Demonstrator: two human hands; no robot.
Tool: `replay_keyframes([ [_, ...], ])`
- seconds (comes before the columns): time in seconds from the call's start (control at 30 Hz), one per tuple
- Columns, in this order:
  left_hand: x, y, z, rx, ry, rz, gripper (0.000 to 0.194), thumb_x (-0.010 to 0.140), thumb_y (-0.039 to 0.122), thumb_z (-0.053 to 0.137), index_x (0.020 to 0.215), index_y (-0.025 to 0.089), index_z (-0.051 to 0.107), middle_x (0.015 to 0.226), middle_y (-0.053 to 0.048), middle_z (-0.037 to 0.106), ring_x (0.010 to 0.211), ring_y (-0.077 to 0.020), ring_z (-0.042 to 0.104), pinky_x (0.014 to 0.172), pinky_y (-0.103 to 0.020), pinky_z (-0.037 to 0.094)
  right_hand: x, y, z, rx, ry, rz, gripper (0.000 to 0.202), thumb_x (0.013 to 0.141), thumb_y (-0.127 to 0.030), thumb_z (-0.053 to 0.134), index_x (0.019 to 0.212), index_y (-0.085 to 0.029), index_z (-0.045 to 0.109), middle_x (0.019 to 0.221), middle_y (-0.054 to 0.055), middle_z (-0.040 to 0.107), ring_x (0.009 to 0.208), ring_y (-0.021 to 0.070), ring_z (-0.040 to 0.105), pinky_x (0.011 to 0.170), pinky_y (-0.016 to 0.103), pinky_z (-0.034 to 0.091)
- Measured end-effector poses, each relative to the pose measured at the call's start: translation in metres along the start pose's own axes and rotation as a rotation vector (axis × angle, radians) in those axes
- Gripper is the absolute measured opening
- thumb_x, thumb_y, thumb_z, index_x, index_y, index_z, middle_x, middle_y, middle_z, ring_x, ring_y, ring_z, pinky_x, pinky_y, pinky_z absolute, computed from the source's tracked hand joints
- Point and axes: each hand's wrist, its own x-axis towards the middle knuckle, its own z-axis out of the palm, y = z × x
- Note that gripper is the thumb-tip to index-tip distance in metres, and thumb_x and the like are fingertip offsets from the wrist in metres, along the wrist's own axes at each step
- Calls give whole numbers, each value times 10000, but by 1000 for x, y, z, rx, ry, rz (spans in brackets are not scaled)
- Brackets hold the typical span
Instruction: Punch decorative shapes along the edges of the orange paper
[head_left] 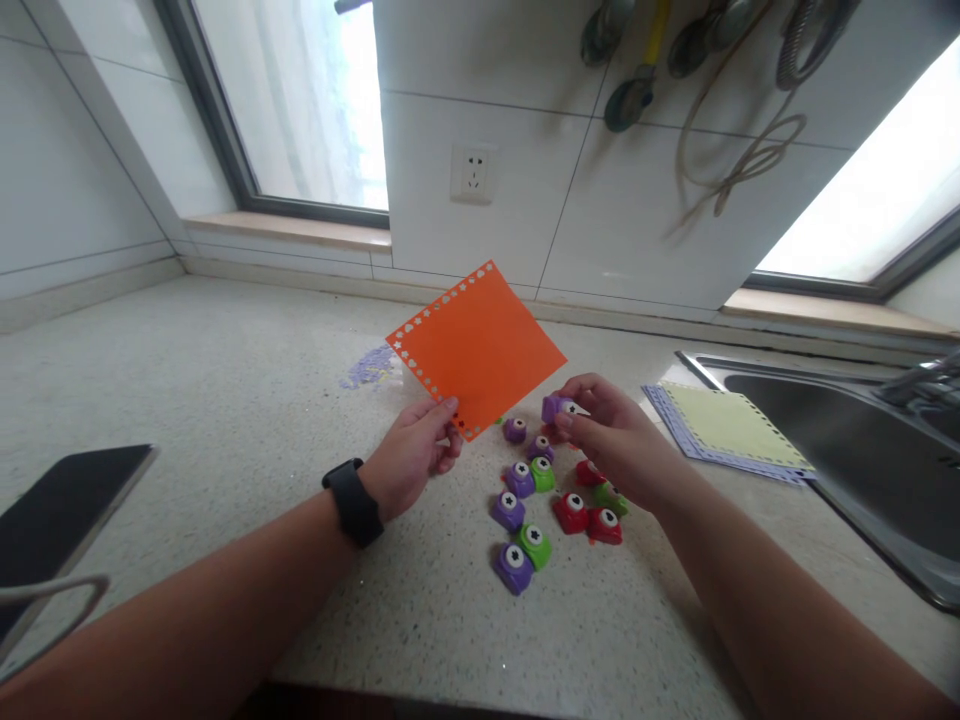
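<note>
An orange sheet [491,350] is raised above the counter, with small cut-out shapes along its upper left and lower left edges. My left hand [412,450] pinches it near its bottom corner, thumb on top. Just right of the sheet, my right hand [615,435] grips a purple craft punch [555,408] with a white button, apart from the paper. Below and between my hands lie several more punches: purple ones such as this one [514,567], green ones [535,545] and red ones [572,512].
Yellow and purple punched sheets [727,425] lie stacked at the right, by the sink [885,460]. Purple paper bits [367,367] are scattered behind my left hand. A dark tablet-like device [71,500] and a pale cable [56,590] are at the left.
</note>
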Motion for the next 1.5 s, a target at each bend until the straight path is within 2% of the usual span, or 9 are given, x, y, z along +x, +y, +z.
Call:
replay_keyframes([
  [0.2, 1, 0, -1, -55, -47, 1, 328, 805, 438, 791, 857, 191, 581, 701, 21, 602, 493, -75, 500, 389, -176, 296, 1, 2, 10, 51, 9, 9, 212, 892, -390, 740, 970, -237, 615, 877, 4, 665, 782, 160, 656, 728, 326, 508],
  [0.57, 1, -2, -3, -66, -88, -16, 303, 840, 433, 762, 919, 189, 600, 791, -3, 647, 513, -72, 514, 403, -181, 303, 2, 11, 8, -7, -10, -32, 272, 903, -381, 752, 1105, -246, 631, 955, 12, 666, 817, 151, 644, 741, 308, 501],
  [0.7, -1, -1, -1, -52, -109, -34, 316, 835, 441, 766, 892, 179, 600, 749, 4, 624, 516, -72, 516, 410, -175, 305, 0, 9, 12, -3, -105, -64, 376, 919, -355, 737, 1271, -308, 613, 1091, 28, 678, 921, 164, 666, 815, 326, 524],
  [0.8, -2, 0, 0, -42, -111, -46, 325, 826, 446, 774, 861, 178, 594, 697, 21, 590, 521, -78, 523, 417, -173, 311, -1, 7, 17, 11, -169, -92, 373, 926, -349, 725, 1274, -326, 594, 1233, 45, 660, 1035, 190, 660, 871, 357, 536],
  [1.0, -1, 0, -1, -56, -101, -44, 328, 822, 442, 779, 900, 181, 598, 744, 5, 630, 517, -76, 518, 412, -177, 297, -3, 5, 19, 28, -155, -62, 282, 908, -370, 739, 1091, -299, 537, 1100, 27, 715, 879, 174, 663, 736, 325, 538],
  [1.1, -1, -1, -2, -54, -114, -40, 318, 830, 439, 775, 895, 183, 598, 730, 8, 622, 524, -81, 523, 416, -180, 298, -5, 3, 18, 18, -195, -32, 284, 906, -383, 735, 1101, -300, 546, 1088, 28, 727, 841, 169, 655, 728, 327, 533],
  [1.2, -1, -1, -3, -36, -137, -40, 313, 837, 447, 768, 890, 183, 607, 724, 12, 613, 531, -86, 531, 420, -185, 301, -6, 0, 19, -16, -233, -24, 279, 907, -384, 727, 1147, -292, 618, 1130, 46, 722, 923, 178, 660, 787, 335, 545],
  [1.3, -2, -2, -3, -17, -152, -41, 314, 841, 462, 760, 892, 186, 619, 729, 10, 617, 526, -85, 524, 421, -190, 290, -6, -1, 21, -64, -217, -20, 361, 892, -398, 735, 1233, -308, 660, 1175, 57, 709, 958, 191, 662, 819, 356, 564],
  [1.5, -2, -3, -2, 46, -161, -38, 301, 843, 459, 743, 857, 182, 626, 670, 16, 583, 525, -94, 510, 427, -199, 295, -7, -3, 19, -157, -168, 2, 364, 886, -418, 740, 1222, -279, 730, 1049, 52, 718, 842, 174, 652, 803, 360, 581],
])
